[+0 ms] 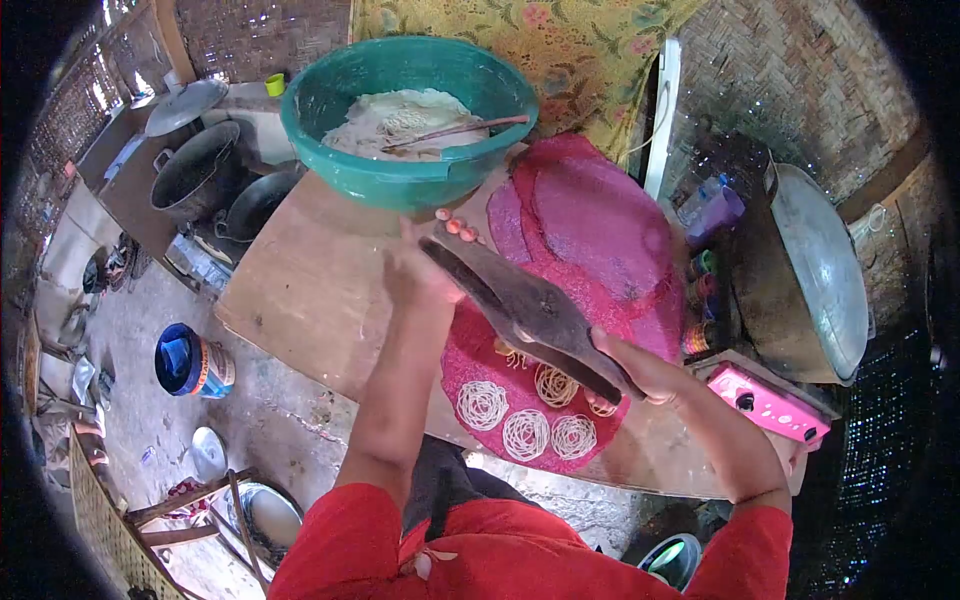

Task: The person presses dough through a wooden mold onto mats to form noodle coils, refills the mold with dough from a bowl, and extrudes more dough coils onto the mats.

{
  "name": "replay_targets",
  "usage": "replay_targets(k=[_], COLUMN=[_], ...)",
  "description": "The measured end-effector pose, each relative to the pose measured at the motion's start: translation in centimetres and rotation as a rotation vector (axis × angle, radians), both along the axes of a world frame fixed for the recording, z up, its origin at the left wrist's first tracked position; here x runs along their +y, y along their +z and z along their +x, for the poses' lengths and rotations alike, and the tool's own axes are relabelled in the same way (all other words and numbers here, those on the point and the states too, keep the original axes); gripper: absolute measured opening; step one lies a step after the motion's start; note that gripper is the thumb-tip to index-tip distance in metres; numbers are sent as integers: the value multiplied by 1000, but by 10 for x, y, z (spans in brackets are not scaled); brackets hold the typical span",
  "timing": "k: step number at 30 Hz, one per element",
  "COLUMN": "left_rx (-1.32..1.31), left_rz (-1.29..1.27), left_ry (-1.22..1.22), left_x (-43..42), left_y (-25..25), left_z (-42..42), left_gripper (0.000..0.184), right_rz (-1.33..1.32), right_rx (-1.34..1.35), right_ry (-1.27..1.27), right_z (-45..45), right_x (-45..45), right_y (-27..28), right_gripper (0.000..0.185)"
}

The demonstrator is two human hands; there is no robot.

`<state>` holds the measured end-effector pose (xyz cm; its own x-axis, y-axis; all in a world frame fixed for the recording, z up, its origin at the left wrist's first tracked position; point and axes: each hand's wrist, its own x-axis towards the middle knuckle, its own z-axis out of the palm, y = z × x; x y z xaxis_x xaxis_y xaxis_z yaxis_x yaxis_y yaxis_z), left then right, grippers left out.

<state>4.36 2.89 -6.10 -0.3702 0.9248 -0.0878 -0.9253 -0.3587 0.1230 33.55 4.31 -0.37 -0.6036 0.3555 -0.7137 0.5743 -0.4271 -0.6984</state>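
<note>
A long dark wooden press (545,308) is held slantwise above the table by both hands. Its upper left end rests in my left hand (432,268), whose fingers curl around the far edge. At the lower right end, my right hand (645,370) grips the other end of the press. Beneath lies a round pink-red mat (465,350) bearing several coiled nests of thin dough strands, among them a white nest (482,405) and a yellower nest (555,385). The press hides part of the mat and some strands.
A green basin (400,180) with pale dough (385,115) and a stick (455,132) stands at the table's far side. More pink mats (600,220) lie stacked behind the press. A pink stove (770,402) is at right, and a blue bucket (190,362) stands on the floor at left.
</note>
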Motion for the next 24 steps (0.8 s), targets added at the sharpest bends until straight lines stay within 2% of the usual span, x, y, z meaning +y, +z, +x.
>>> replay_targets(k=[7,9,10,11,17,19,22,24], left_rx=[-72,-39,1,2,132,73,-90,-79], left_rz=[8,116,113,115,29,4,1,22], left_ry=[19,-5,3,5,21,-6,-39,-28], left_x=[-3,10,13,13,-9,-11,-4,8], left_y=[1,1,4,5,9,4,1,-11], left_z=[24,17,11,6,-3,8,23,19], left_gripper=[43,44,45,45,51,53,51,49], right_rz=[-44,139,174,176,-24,-73,61,89], right_rx=[-62,-88,-96,-95,32,30,-66,-81], right_ry=[21,70,-37,-35,-32,-15,29,-6], right_z=[12,9,1,-3,-5,5,11,9], right_x=[4,11,6,6,-6,-3,4,9], right_y=[35,36,37,33,25,26,37,25], right_gripper=[69,69,68,68,66,67,65,65])
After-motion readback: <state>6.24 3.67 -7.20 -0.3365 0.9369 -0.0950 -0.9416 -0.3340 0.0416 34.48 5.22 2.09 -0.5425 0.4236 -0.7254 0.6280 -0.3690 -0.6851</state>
